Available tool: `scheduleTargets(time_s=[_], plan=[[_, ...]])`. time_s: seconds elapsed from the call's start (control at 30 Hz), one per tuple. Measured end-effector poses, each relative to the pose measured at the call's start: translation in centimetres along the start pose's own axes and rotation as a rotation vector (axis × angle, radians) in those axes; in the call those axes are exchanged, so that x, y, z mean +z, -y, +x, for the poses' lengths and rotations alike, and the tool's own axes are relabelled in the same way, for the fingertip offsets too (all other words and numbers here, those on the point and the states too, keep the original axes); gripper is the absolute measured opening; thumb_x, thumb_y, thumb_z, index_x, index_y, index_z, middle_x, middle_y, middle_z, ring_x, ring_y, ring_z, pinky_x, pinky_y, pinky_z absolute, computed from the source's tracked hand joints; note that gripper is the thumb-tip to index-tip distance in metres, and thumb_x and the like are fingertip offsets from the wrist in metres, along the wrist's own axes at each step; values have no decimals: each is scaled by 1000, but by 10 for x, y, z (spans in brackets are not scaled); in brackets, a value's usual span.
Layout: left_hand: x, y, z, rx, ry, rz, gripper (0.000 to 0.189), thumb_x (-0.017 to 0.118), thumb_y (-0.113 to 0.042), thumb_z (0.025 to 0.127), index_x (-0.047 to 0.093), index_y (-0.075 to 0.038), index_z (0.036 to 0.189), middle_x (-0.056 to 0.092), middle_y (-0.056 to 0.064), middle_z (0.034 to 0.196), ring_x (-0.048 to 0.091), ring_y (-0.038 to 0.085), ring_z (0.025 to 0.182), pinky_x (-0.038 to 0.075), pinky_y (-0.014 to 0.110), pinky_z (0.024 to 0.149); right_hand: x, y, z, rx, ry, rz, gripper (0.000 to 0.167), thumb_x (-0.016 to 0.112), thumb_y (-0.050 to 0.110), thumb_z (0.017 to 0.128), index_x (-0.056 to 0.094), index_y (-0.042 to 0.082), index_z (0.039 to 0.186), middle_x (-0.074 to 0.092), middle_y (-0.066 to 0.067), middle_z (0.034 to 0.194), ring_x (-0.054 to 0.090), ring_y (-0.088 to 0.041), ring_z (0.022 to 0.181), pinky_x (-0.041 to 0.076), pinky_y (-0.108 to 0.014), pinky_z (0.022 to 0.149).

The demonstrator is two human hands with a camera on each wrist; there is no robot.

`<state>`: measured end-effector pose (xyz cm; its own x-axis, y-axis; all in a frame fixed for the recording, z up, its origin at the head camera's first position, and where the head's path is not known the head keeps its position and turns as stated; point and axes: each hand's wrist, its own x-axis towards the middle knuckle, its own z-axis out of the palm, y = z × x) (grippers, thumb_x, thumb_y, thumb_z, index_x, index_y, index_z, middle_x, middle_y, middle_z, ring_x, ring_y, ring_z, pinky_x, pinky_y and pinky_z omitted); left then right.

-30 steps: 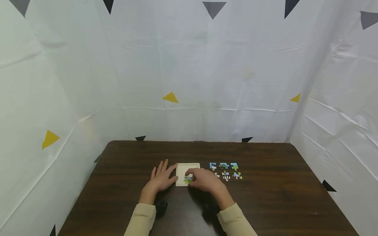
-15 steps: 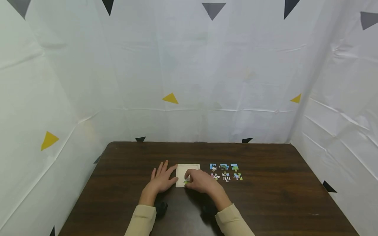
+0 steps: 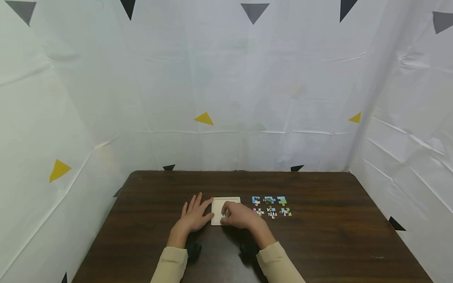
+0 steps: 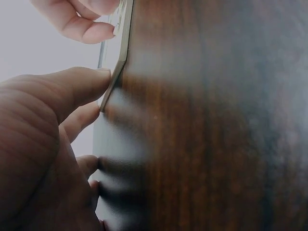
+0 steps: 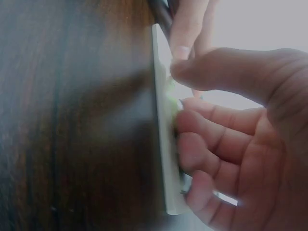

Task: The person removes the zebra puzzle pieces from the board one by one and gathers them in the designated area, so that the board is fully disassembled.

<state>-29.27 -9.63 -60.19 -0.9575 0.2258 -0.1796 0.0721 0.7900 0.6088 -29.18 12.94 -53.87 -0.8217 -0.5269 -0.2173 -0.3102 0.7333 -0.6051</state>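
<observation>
A cream puzzle tray lies flat on the dark wooden table. My left hand rests beside it with fingers spread; in the left wrist view the thumb and forefinger touch the tray's edge. My right hand bends over the lower part of the tray, fingers curled. From the right wrist, a green-printed puzzle piece shows in the tray between the thumb and the curled fingers, which pinch it down close to the board. Most of that piece is hidden by the hand.
Several loose puzzle pieces lie in two rows right of the tray, among them a blue-green corner piece and a white-patterned piece. White sheeting with coloured triangles hangs around the table.
My right hand has shifted slightly left over the tray, covering more of the green piece. The left hand stays in place at the tray's edge.
</observation>
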Motion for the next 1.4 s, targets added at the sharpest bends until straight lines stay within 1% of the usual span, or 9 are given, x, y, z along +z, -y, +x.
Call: scheduleTargets(time_s=[0.27,0.43,0.63,0.8,0.93,1.03,1.2,1.3,1.4], plan=[[-1,-1,-1,1,-4,-9,67,61,-45,108,39,-31,169,7,14,183,0,40,170,-5,68,132,3,0,5,14,-23,6,23,79,22,96,66,8,107,64,1,85,56,-14,70,48,-34,66],[0,0,-2,1,-8,-7,66,62,-44,107,40,-31,168,8,14,183,0,40,170,-5,69,132,5,1,8,33,-43,-30,19,77,24,97,66,11,104,63,1,86,55,-15,70,47,-35,65],[1,1,-1,4,-15,2,66,62,-45,107,40,-31,168,8,14,183,0,40,170,-5,68,132,5,1,9,39,-52,-60,20,77,27,96,66,12,103,63,2,87,55,-15,71,47,-35,66],[1,1,-1,3,-15,2,66,62,-45,107,40,-31,168,8,14,183,0,40,170,-5,68,132,6,1,8,30,-74,-46,24,81,30,95,66,13,100,62,3,83,53,-14,67,44,-33,62],[2,2,-1,1,-13,-4,66,62,-44,107,40,-31,168,8,15,183,0,40,170,-6,68,132,7,0,7,28,-78,-46,23,79,31,95,65,13,100,60,4,80,52,-13,65,43,-31,60],[2,2,-1,-1,-11,-10,66,62,-44,107,40,-31,168,7,14,183,-1,40,170,-7,68,132,6,0,6,21,-78,-27,22,77,29,97,65,12,102,60,3,80,52,-13,65,42,-31,60],[2,1,-1,1,-17,-6,66,62,-45,107,40,-31,168,7,14,183,-1,40,170,-7,68,132,4,-4,7,0,-73,37,19,75,29,99,67,12,100,61,2,79,53,-13,64,45,-31,60],[1,0,-2,0,-19,-6,66,62,-45,107,41,-31,168,8,14,183,0,40,170,-6,68,132,3,-8,7,-28,-73,72,19,74,30,101,68,13,98,62,2,78,53,-12,64,46,-30,60],[1,-1,-2,-4,-17,-3,66,62,-44,107,41,-30,168,8,14,183,0,40,170,-6,68,133,3,-13,7,-51,-75,105,20,73,32,103,69,13,100,64,2,80,54,-12,65,47,-30,60]])
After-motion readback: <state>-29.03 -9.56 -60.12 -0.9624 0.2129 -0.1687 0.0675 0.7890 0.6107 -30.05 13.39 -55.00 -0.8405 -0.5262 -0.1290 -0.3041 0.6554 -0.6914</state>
